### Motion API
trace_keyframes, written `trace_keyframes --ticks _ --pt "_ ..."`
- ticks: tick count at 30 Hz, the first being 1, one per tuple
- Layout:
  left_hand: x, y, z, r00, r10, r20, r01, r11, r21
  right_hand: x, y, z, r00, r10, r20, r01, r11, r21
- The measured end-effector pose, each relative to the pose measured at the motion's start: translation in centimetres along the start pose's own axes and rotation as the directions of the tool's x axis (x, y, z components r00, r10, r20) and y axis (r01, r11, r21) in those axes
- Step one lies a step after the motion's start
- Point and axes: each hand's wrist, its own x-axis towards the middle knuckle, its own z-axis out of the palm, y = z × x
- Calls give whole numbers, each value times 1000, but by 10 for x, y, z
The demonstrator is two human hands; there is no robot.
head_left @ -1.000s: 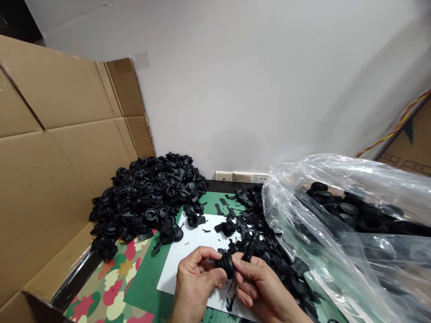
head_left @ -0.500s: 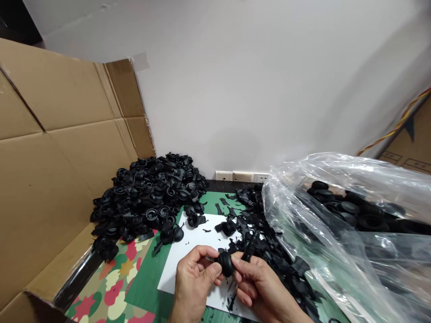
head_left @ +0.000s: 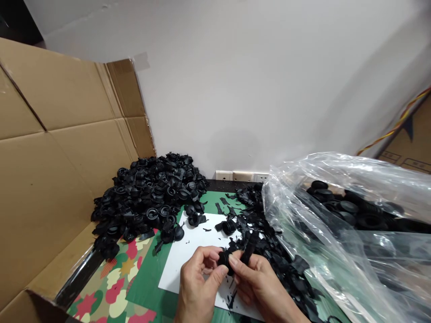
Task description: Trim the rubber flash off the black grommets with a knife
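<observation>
A small black ribbed rubber bellows [head_left: 223,258] is held between my two hands, over the lower part of a white sheet [head_left: 182,255]. My left hand [head_left: 200,280] pinches its left side with thumb and fingers. Against its right side press the thumb and fingers of my right hand [head_left: 257,280]. A dark, slim piece [head_left: 249,247] sticks up from the right hand between the fingers; whether it is a tool or a scrap I cannot tell. Beyond the hands, another ribbed bellows [head_left: 229,227] lies on the sheet.
A large heap of black rubber parts [head_left: 148,193] stands at the left beside a cardboard box [head_left: 67,112]. Black scraps [head_left: 283,255] spread to the right of the sheet. A clear plastic bag [head_left: 286,193] with black parts lies at right. Sockets [head_left: 243,176] line the wall.
The right thumb has moved left, further over the bellows, covering more of it. The left hand has shifted slightly right and its thumb points up more.
</observation>
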Motion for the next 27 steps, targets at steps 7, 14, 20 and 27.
trace_keyframes --ticks 7,14,20,27 --pt "1 4 -1 991 126 -37 -124 991 39 1 3 3 1000 3 -25 -3 999 35" --pt "2 -1 0 995 97 0 -97 993 -69 2 6 3 999 -11 -53 13 999 30" --pt "2 -1 1 1000 2 29 0 999 -46 1 4 4 1000 2 -14 -1 997 79" --pt "1 -5 1 998 -62 29 65 989 -129 0 5 5 999 11 30 -13 998 65"
